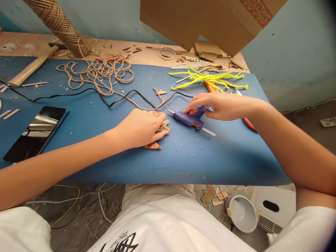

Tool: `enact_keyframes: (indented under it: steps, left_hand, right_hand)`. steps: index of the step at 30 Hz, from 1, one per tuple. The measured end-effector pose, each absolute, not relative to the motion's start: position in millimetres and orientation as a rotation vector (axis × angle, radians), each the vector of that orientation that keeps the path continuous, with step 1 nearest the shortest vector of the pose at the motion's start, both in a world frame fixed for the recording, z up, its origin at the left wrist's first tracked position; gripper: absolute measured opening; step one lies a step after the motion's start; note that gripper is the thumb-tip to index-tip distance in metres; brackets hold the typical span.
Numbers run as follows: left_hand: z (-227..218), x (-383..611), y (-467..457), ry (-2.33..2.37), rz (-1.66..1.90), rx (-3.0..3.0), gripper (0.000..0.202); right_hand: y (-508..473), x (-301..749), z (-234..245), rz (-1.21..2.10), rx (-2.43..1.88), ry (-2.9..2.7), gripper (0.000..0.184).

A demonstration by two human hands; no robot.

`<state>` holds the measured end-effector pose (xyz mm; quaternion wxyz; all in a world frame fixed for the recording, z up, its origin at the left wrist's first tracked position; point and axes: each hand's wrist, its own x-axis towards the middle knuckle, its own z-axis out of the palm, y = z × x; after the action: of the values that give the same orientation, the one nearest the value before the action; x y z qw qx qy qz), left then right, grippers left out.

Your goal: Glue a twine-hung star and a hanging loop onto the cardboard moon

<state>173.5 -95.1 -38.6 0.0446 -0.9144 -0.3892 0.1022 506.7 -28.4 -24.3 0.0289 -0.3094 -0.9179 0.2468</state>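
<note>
My left hand [141, 127] presses down on a small piece with pointed ends. Coiled brown twine [164, 126] shows on it between thumb and fingers, and a red-and-tan point [154, 146] sticks out below; the rest is hidden under the palm. In my right hand [212, 104] is the handle of a purple hot glue gun [187, 120], which lies on its side on the blue tabletop [168, 164]. Its nozzle points left at the twine-covered piece, a little apart from it. A clear glue stick [209, 131] juts from its rear.
Loose twine [102, 73] runs from a large spool [65, 29] at the back. Yellow-green pipe cleaners [210, 78] lie beyond my right hand. A black cord [78, 91] crosses the table. A phone [36, 133] and a hammer [34, 66] are at left; a cardboard box [210, 21] overhangs the back.
</note>
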Motion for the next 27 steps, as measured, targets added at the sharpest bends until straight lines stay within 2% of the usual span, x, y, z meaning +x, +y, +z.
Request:
enact_keyframes:
  steps: [4,7,12,16,18,20,23,27]
  left_hand:
    - [-38.1,167.8,-93.8,-0.927,0.299,-2.737,0.036]
    - [-34.1,165.9,-94.3,-0.875,0.314,-2.72,0.04]
    - [-25.8,158.5,-84.3,-1.195,0.141,-2.693,0.039]
    - [-24.2,152.9,-81.9,-1.727,-0.368,-2.991,0.045]
    - [-26.1,154.1,-90.2,-1.873,-0.491,-3.173,0.052]
    - [-28.5,155.4,-103.4,-1.88,-0.37,-3.146,0.053]
    - [-30.8,149.7,-119.9,-1.844,-0.21,-2.869,0.043]
    - [-33.2,122.6,-113.2,-1.812,-0.545,-2.8,0.04]
  right_hand:
    - [-31.7,510.1,-32.7,0.749,-0.947,-2.804,0.054]
    - [-33.7,512.5,-41.7,0.695,-0.979,-2.771,0.045]
    - [-37.5,519.8,-44.6,0.729,-1.007,-2.68,0.042]
    - [-43.9,523.1,-40.0,0.871,-0.905,-2.496,0.036]
    - [-48.0,521.5,-36.5,0.943,-0.832,-2.413,0.03]
    - [-52.1,518.2,-33.3,0.957,-0.81,-2.344,0.026]
    - [-57.7,512.3,-30.1,0.845,-0.827,-2.304,0.021]
    - [-64.5,502.4,-27.7,0.736,-0.935,-2.269,0.016]
